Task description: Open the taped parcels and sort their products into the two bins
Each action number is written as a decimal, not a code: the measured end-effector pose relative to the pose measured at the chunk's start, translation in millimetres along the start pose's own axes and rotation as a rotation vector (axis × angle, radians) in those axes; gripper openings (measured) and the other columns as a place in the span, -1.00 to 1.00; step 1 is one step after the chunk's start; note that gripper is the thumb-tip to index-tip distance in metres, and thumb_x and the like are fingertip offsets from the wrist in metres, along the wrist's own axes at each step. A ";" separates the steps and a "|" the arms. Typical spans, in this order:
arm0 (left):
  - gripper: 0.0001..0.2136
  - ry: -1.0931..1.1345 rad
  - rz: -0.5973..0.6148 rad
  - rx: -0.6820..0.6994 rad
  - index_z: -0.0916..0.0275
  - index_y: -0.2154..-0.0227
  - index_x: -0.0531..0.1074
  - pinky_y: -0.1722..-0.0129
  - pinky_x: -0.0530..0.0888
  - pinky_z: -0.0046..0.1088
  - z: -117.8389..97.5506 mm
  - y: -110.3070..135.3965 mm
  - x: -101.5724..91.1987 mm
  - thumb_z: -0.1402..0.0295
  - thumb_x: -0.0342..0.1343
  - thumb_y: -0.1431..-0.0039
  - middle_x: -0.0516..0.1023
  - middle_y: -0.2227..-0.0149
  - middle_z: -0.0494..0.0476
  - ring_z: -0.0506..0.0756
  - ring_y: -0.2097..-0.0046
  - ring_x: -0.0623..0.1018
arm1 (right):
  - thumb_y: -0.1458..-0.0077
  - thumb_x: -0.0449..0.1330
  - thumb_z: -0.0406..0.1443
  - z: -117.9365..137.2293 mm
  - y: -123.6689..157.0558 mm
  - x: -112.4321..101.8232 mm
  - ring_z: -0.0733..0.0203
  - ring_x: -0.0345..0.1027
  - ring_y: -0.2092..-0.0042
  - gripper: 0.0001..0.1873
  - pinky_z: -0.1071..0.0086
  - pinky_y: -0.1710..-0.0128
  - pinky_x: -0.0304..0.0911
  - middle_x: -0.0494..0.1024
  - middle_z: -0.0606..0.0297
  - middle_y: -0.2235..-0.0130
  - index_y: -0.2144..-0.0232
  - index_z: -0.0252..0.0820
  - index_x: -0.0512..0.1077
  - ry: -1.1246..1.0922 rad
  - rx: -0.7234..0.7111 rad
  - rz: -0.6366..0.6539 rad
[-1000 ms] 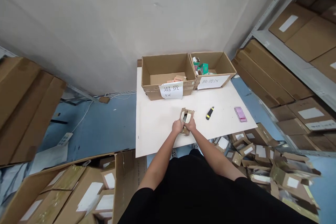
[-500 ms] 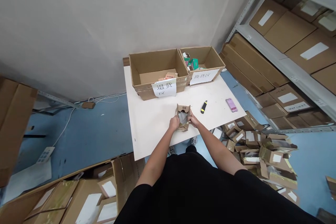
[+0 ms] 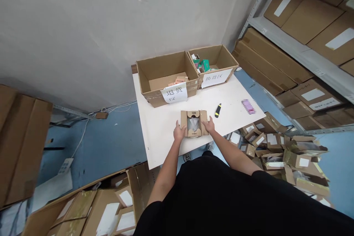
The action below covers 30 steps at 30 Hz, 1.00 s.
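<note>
A small cardboard box (image 3: 194, 132) lies on the white table (image 3: 163, 147) with its flaps folded outward. Inside it shows whitish, crumpled wrapping (image 3: 194, 122); what that covers I cannot make out. At the box's left side is my left hand (image 3: 179, 132), open, its thumb close to the left flap and the fingers stretched forward. My right hand (image 3: 209, 125) is open at the other side, thumb over the right flap and fingers spread beyond its edge. To the right of the box lies a black and yellow box cutter (image 3: 218, 110).
Two big cardboard boxes with handwritten paper signs, one left (image 3: 155, 97) and one right (image 3: 229, 75), stand at the table's back. A pixelated pinkish item (image 3: 249, 106) lies right. Opened cartons (image 3: 276, 151) pile on the floor; shelving (image 3: 293, 51) stands right.
The small box's side flaps, upright before, are now spread out to left and right. My hands have moved apart, and their fingers have loosened from the box's sides.
</note>
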<state>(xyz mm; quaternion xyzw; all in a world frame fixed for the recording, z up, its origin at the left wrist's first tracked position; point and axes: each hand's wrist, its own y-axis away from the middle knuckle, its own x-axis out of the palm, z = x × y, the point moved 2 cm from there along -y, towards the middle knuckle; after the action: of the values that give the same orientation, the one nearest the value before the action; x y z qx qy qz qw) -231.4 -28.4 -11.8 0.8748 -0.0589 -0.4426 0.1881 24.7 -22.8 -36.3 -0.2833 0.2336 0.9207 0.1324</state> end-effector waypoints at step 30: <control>-0.77 -0.206 -0.120 0.644 0.17 0.08 0.62 -0.45 0.17 0.21 14.9 73.4 53.3 0.17 0.21 -0.34 0.29 -0.46 0.24 0.41 -0.55 0.03 | 0.01 0.50 -0.21 41.6 -0.9 76.6 -0.36 -0.28 -0.55 0.23 -0.04 -0.46 -0.07 -0.23 -0.09 -0.57 -0.55 -0.08 -0.05 0.630 -0.269 0.578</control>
<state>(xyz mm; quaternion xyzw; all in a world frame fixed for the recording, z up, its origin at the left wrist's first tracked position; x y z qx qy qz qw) -206.6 -114.6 -31.9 0.8420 -0.1626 -0.4975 -0.1311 -55.7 7.5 -50.9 -0.4876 0.2103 0.8109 -0.2459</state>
